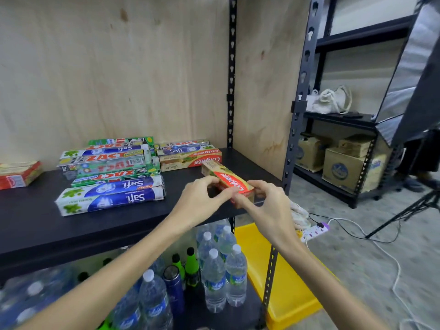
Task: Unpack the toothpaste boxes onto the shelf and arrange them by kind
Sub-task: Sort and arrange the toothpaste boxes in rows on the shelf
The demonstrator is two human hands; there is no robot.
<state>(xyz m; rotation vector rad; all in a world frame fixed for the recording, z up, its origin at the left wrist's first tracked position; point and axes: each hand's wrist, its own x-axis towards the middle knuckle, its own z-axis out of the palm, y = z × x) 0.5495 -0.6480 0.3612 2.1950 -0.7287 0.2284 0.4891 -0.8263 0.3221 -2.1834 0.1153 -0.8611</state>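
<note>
At the far left of the shelf lies a red box pack. Next comes a mixed pile of Zact and Safi boxes, not yet sorted by kind. Then two Colgate boxes lie at the back. The left hand and right hand both pinch a Colgate box just above the shelf. Much sorting looks left.
</note>
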